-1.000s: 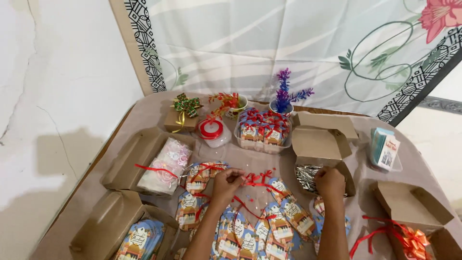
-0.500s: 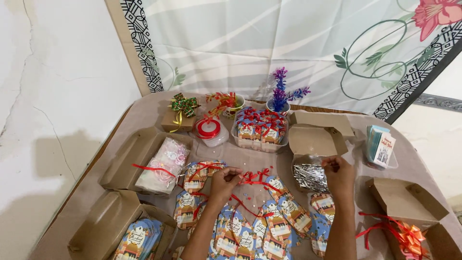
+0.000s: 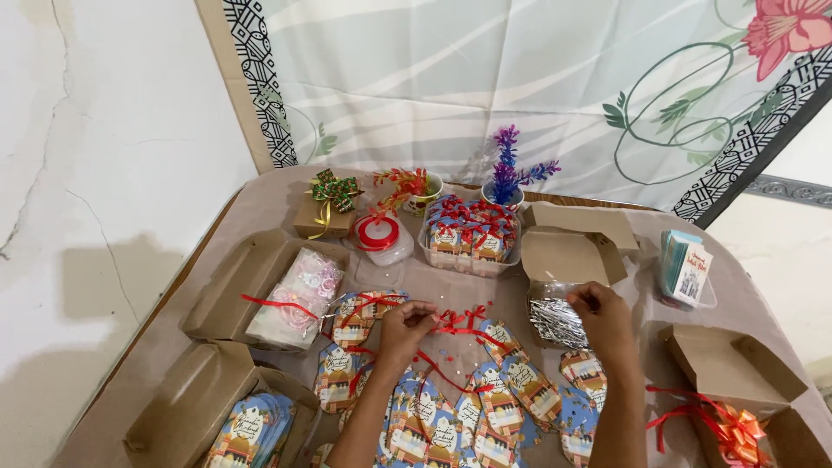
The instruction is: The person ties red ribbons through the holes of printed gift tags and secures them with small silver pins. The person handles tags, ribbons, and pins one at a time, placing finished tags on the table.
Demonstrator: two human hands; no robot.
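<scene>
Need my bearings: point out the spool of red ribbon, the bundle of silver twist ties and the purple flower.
spool of red ribbon [image 3: 378, 233], head view, red top face.
bundle of silver twist ties [image 3: 555, 321], head view, middle of bundle.
purple flower [image 3: 505, 169], head view, central stem.

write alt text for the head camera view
A person's left hand pinches red ribbon while the right hand reaches into a bag of silver twist ties, over a table covered with packaged favors and brown boxes.

Many small packets [image 3: 503, 403] with blue, white and orange pictures lie spread on the table [image 3: 260, 204] near the front. More like them fill a clear tub [image 3: 472, 238] at the back, tied with red ribbon. Open brown boxes [image 3: 238, 286] stand on both sides. A stack of blue and white cards [image 3: 686, 269] sits on the right.
</scene>
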